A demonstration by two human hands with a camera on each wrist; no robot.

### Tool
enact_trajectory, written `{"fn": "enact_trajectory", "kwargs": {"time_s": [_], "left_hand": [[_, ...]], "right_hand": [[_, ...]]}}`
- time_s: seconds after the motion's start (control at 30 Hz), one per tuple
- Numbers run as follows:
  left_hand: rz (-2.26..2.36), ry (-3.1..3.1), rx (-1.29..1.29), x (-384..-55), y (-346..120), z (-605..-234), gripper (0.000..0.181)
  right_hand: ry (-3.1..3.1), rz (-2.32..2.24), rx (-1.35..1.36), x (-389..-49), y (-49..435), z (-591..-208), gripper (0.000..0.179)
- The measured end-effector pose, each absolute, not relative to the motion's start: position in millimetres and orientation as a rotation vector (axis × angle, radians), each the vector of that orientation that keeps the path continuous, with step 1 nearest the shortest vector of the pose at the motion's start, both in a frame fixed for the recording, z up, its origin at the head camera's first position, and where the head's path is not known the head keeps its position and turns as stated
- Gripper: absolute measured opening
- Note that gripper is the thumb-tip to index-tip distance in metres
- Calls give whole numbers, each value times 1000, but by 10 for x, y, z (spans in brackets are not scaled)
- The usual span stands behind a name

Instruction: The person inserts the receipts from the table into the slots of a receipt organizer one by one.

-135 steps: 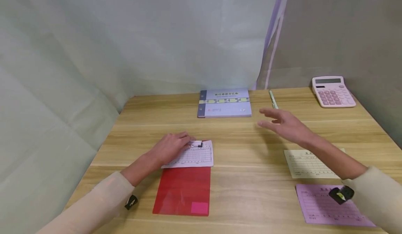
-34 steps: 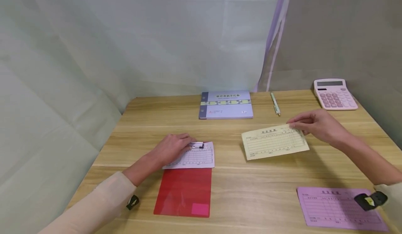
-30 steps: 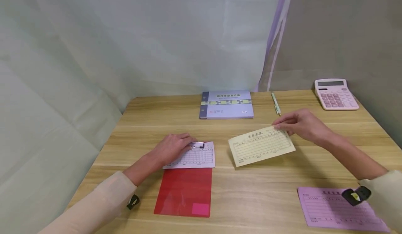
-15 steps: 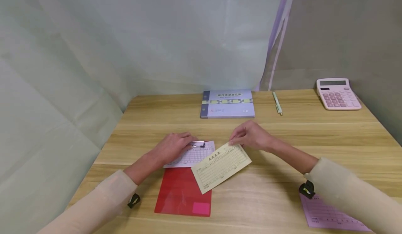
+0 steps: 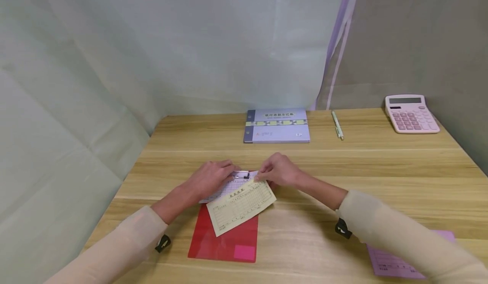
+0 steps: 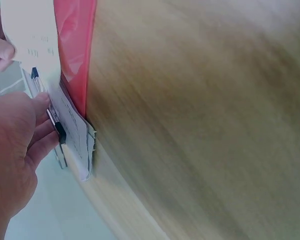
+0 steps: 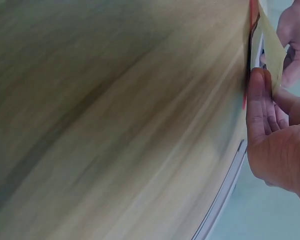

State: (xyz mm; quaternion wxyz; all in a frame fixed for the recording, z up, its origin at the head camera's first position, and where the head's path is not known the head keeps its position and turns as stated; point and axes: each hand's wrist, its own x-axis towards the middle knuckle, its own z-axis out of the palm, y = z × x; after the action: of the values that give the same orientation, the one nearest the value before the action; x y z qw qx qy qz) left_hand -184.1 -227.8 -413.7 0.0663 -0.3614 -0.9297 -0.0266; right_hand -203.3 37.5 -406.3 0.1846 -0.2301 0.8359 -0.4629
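Observation:
A red clipboard lies on the table with a white printed form under its metal clip. My left hand grips that clip at the board's top edge; in the left wrist view the thumb lies on one side and fingers curl around the other. Between thumb and fingers, my right hand pinches the top right corner of a pale yellow printed form. This form slants across the white one and the red board, its left end lower. Whether it touches them is hard to tell.
A purple form lies at the front right, partly behind the right sleeve. Farther back are a blue-and-white account book, a pale green pen and a pink calculator. Curtains hang behind the table.
My right hand picked up the yellow form from the right side of the table and carried it left over the clipboard, tilting it. My left hand stayed at the clip.

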Motion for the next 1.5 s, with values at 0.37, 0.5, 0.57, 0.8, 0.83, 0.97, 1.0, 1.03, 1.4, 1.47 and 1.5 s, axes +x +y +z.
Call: {"fn": "enact_trajectory", "kwargs": {"time_s": [0.37, 0.5, 0.57, 0.8, 0.83, 0.97, 1.0, 1.03, 1.4, 1.47, 1.5], "left_hand": [[47, -2799, -1086, -1824, -2255, -4153, 30], [115, -2793, -1100, -1816, -2250, -4143, 33], [129, -2781, -1115, -1815, -2247, -4139, 35], [113, -2787, -1110, -1815, -2247, -4137, 38], [109, -2788, -1107, -1815, -2249, -4138, 38], [88, -2769, -1120, -1818, -2262, -4152, 36], [87, -2762, -1127, -1820, -2265, -4154, 37], [91, -2753, -1133, -1822, -2268, -4157, 37], [77, -2735, -1151, -1820, -2264, -4150, 31], [80, -2732, -1152, -1817, -2261, -4147, 32], [80, -2732, -1151, -1815, -2260, -4146, 32]], "right_hand": [[2388, -1301, -589, -2031, 246, -4122, 10], [2396, -1298, -573, -2029, 234, -4134, 10], [2415, -1279, -571, -2033, 230, -4144, 11], [2461, -1246, -598, -2038, 197, -4171, 14], [2463, -1247, -598, -2039, 192, -4174, 15], [2478, -1245, -595, -2034, 173, -4178, 19], [2482, -1247, -594, -2029, 169, -4176, 20], [2483, -1250, -592, -2028, 166, -4177, 21], [2499, -1288, -542, -2005, 137, -4169, 25], [2508, -1278, -533, -2009, 141, -4156, 24], [2519, -1275, -524, -2013, 146, -4148, 25]]}}
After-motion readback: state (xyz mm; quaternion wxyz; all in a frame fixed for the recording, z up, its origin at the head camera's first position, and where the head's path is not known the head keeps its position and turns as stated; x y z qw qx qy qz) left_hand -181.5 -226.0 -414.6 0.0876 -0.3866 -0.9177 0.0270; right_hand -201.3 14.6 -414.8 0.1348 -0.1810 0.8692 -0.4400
